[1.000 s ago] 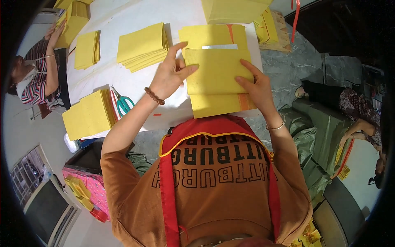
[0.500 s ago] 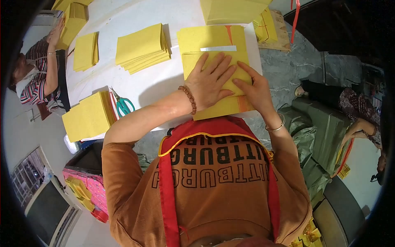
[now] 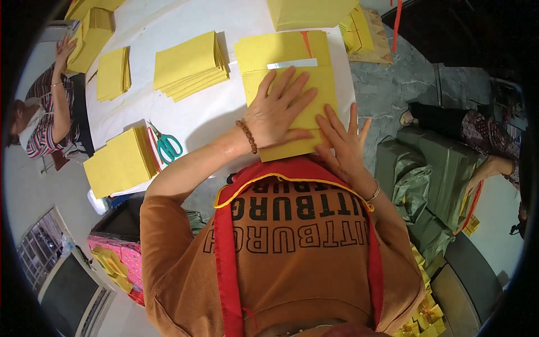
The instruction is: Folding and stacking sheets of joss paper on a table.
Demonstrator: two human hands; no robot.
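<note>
A stack of yellow paper sheets (image 3: 281, 49) lies in front of me at the table's near right edge, with an orange-red mark on its far part. Across the stack sits a flat silvery strip (image 3: 292, 63), possibly a ruler. Flat on the upper yellow paper rests my left hand (image 3: 278, 115), its fingers spread just short of the strip. My right hand (image 3: 343, 140) is at the stack's near right edge, fingers apart; its fingertips and thumb meet the paper's side. Neither hand grasps anything. What lies under my left palm is hidden.
Left on the white table (image 3: 208, 121) are several yellow paper stacks (image 3: 188, 64) and teal-handled scissors (image 3: 167, 147). A large yellow block (image 3: 306, 14) stands at the far edge. One person (image 3: 53, 112) works at far left; another (image 3: 488, 135) is at right beside green wrapped bundles (image 3: 435, 168).
My right hand has slid down toward me along the stack's right edge, and its fingers have spread. My left hand stays on the paper. The whole view has shifted slightly.
</note>
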